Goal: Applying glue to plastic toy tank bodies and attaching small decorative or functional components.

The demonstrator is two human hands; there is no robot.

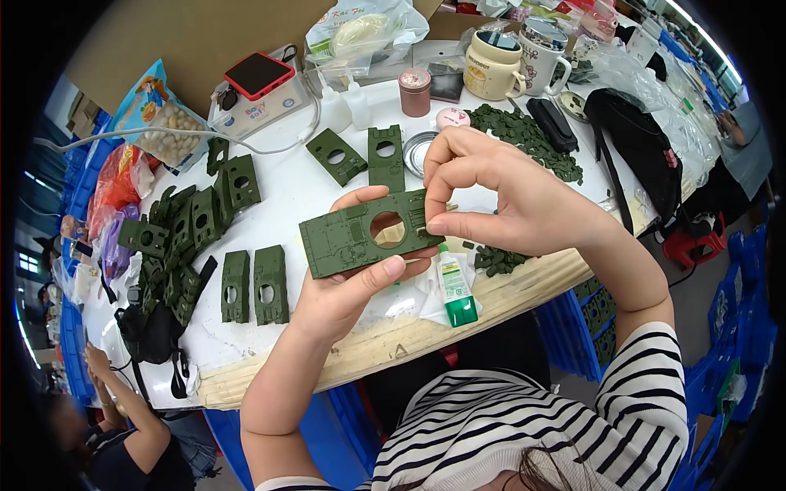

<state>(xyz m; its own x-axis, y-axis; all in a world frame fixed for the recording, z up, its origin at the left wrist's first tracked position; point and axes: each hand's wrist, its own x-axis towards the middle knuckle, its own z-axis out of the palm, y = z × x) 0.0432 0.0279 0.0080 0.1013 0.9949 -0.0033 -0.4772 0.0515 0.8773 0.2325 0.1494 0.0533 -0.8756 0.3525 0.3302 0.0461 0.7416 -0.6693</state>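
My left hand (327, 299) grips a dark green plastic model tank hull (340, 237) from below, thumb on its near edge. The hull is held above the table, its round hole facing up. At the hull's right end my right hand (512, 192) is closed in a pinch, thumb and forefinger against the edge; anything between the fingertips is too small to make out. Just below lies a white and green glue tube (455, 290) on a crumpled white tissue. Beside it is a small heap of green parts (498, 260).
More green hulls (269, 286) lie at left, with a stack (192, 217) behind them. A large heap of small green parts (524, 135) is at back right, near mugs (493, 69) and a black bag (634, 155). White squeeze bottles (334, 106) stand behind. Another person's arm (123, 393) shows at lower left.
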